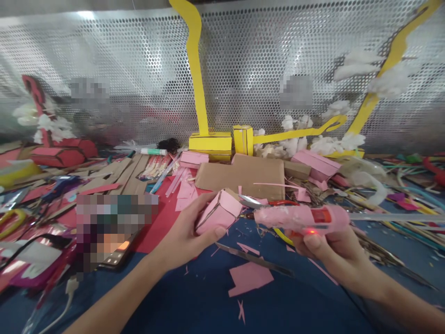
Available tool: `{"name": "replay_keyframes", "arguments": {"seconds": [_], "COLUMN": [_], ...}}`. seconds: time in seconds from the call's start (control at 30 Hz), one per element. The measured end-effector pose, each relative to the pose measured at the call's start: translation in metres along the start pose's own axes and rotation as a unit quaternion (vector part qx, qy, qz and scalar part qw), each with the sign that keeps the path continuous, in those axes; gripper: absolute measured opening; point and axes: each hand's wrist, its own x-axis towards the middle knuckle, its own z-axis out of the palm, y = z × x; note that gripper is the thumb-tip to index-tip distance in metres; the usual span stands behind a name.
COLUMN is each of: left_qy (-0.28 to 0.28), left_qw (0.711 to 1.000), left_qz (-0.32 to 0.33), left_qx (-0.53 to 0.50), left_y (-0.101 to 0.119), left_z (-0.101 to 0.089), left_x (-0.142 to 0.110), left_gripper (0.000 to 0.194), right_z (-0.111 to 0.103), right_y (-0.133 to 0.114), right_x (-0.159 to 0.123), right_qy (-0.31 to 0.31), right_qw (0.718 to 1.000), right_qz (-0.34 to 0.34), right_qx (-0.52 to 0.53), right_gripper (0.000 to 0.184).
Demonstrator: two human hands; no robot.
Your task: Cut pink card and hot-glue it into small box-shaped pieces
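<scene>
Pink box (219,214) | inside hidden | hands: left hand (186,234) curled around it, right hand (332,253) gripping glue gun (287,217)

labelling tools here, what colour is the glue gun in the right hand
The glue gun is mostly pink, clearest in the head view.

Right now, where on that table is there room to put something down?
Two bare patches of blue tabletop lie nearest the camera: between the left forearm and the pink paper scrap, and between that scrap and the right forearm. It is crowded beyond the pink box, around the brown cardboard, and along both sides.
</scene>
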Motion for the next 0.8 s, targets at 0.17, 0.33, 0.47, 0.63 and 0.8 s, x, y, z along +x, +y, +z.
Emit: {"name": "replay_keyframes", "arguments": {"seconds": [0.17, 0.33, 0.47, 0.63, 0.8], "left_qy": [0.002, 0.004, 0.005, 0.003, 0.003], "left_qw": [1.000, 1.000, 1.000, 1.000, 1.000], "left_qz": [0.000, 0.002, 0.002, 0.005, 0.006], "left_qx": [0.005, 0.015, 0.011, -0.003, -0.007], "left_y": [-0.0010, -0.0004, 0.0001, -0.0017, -0.0031], "left_z": [-0.0003, 0.0001, 0.0003, 0.0000, 0.0000], "left_x": [-0.0020, -0.0014, -0.0004, -0.0010, -0.0011], "left_gripper": [0.057, 0.058, 0.057, 0.057, 0.058], "right_z": [-0.0008, -0.0007, 0.0002, 0.0018, 0.0011], "right_y": [-0.0046, -0.0071, -0.0046, -0.0067, -0.0054], "right_x": [0.0039, 0.0054, 0.0054, 0.0070, 0.0056], "right_qy": [-0.012, -0.018, -0.016, -0.019, -0.035], "right_qw": [1.000, 0.999, 0.999, 0.999, 0.998], "right_qz": [-0.020, -0.028, -0.018, 0.012, 0.040], "right_qx": [-0.001, -0.022, -0.032, -0.031, -0.027], "right_gripper": [0.032, 0.033, 0.038, 0.046, 0.053]}}
